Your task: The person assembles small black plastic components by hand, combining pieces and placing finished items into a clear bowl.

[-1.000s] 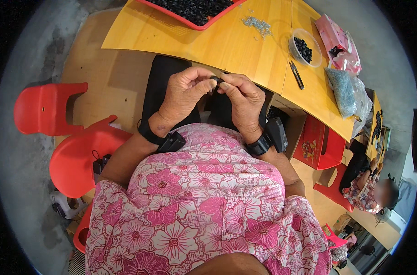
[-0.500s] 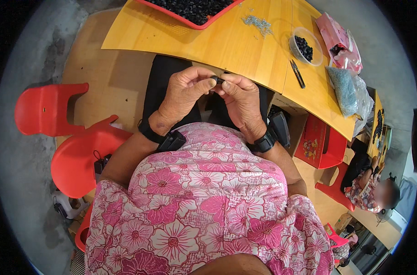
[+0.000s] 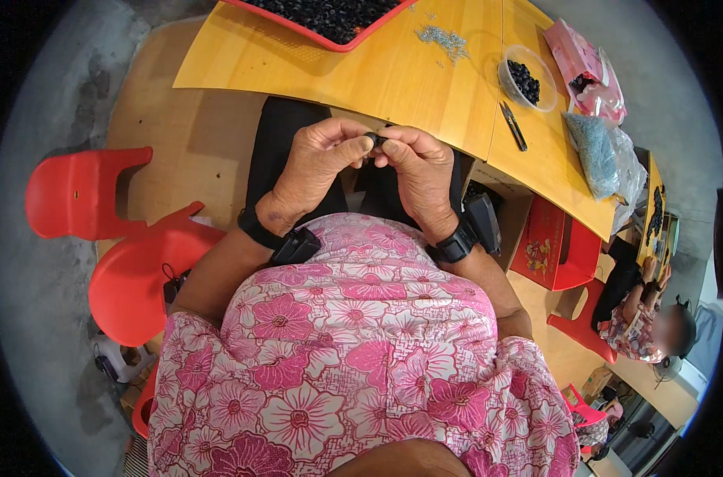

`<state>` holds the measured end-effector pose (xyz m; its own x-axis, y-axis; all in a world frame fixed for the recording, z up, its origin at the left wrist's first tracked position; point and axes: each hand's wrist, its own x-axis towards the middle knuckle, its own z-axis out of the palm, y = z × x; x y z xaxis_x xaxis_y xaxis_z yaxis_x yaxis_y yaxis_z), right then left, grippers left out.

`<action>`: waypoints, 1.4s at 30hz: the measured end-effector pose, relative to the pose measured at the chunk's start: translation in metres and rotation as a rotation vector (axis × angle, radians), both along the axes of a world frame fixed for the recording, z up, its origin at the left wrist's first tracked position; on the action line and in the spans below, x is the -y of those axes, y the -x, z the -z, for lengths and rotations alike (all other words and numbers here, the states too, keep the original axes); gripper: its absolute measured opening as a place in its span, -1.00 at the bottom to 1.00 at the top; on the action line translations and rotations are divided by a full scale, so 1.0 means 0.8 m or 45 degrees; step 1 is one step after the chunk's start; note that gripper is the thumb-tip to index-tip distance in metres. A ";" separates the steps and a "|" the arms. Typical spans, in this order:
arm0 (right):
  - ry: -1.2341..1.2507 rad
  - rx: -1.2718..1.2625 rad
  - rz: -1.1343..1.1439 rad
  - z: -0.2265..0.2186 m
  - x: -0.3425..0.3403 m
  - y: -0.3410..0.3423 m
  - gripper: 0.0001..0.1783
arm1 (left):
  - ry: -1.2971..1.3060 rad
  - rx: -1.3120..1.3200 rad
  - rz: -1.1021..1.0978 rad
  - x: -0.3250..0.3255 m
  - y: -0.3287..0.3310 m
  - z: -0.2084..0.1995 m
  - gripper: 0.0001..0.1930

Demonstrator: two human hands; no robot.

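Note:
Between the fingertips of both hands is a small black part (image 3: pixel 375 139), partly covered by the thumbs, so its exact kind is unclear. My left hand (image 3: pixel 320 159) pinches it from the left, thumb against forefinger. On its other side, my right hand (image 3: pixel 419 168) grips it in the same way. Both hands are over my lap, just in front of the table's near edge. A red tray (image 3: pixel 347 46) heaped with small black parts lies on the yellow table (image 3: pixel 393 83) beyond. To its right is a scatter of small silvery metal pieces (image 3: pixel 443 41).
Rightward on the table are a clear round tub (image 3: pixel 548 96) of black parts, black-handled snips (image 3: pixel 513 127), a pink bag (image 3: pixel 575 57) and a bag of bluish pieces (image 3: pixel 592 151). Red chairs (image 3: pixel 151 274) stand at the left. Another person (image 3: pixel 638 318) sits far right.
My hands stay together on the small black part, with only slight finger movement, the right fingers shifting a little. The view has shifted slightly.

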<state>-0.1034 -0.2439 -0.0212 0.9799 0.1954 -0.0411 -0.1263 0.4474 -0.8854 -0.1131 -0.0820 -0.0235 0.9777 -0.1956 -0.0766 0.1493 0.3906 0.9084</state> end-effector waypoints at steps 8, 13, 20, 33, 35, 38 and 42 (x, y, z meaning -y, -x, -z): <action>-0.057 0.002 -0.097 0.010 0.005 -0.008 -0.88 | -0.022 0.047 0.049 -0.005 -0.002 0.009 -0.84; -0.359 -0.196 -0.284 0.007 0.003 -0.008 -0.81 | -0.069 0.041 0.025 -0.003 0.001 -0.004 -0.85; -0.405 -0.393 -0.560 0.006 0.010 -0.011 -0.70 | -0.279 0.192 -0.029 -0.005 0.001 -0.001 -0.85; -0.410 -0.400 -0.579 0.001 0.005 -0.005 -0.68 | -0.398 0.379 -0.108 -0.005 -0.001 -0.003 -0.84; -0.393 -0.360 -0.545 -0.001 0.005 -0.005 -0.70 | -0.416 0.391 -0.115 -0.005 -0.001 -0.010 -0.84; -0.358 -0.320 -0.549 0.003 0.007 -0.007 -0.71 | -0.423 0.441 -0.140 -0.004 0.000 -0.011 -0.83; -0.372 -0.305 -0.555 0.004 0.008 -0.009 -0.72 | -0.502 0.491 -0.154 -0.004 0.001 -0.011 -0.82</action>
